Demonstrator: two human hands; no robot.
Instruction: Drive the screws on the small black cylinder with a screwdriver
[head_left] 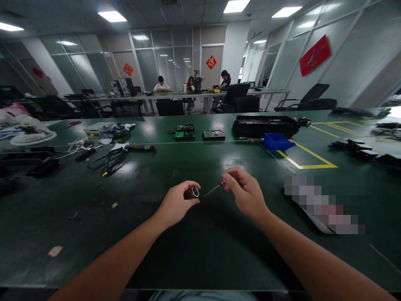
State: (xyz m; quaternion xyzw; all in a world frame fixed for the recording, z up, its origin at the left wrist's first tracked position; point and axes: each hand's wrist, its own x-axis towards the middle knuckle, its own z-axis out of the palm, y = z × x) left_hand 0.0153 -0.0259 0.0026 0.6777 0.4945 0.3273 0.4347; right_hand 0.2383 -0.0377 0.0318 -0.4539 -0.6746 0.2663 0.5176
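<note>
My left hand (176,204) is closed round a small dark cylinder (191,193) with a pale ring at its end; its exact kind I cannot make out. The ringed end faces right. In my right hand (246,190) is a thin screwdriver (213,190) with a red handle, pinched between thumb and fingers. Its shaft slants down to the left, and the tip is close to the cylinder's ringed end; whether they touch I cannot tell. Both hands are over the green tabletop (194,259).
Circuit-board drives (184,133) and another drive (214,134) lie farther back. A black housing (266,125) and a blue bin (277,141) stand at the back right. Cables (114,161) and a corded tool (142,147) lie left. A blurred-out object (319,205) is at right. People sit farther off.
</note>
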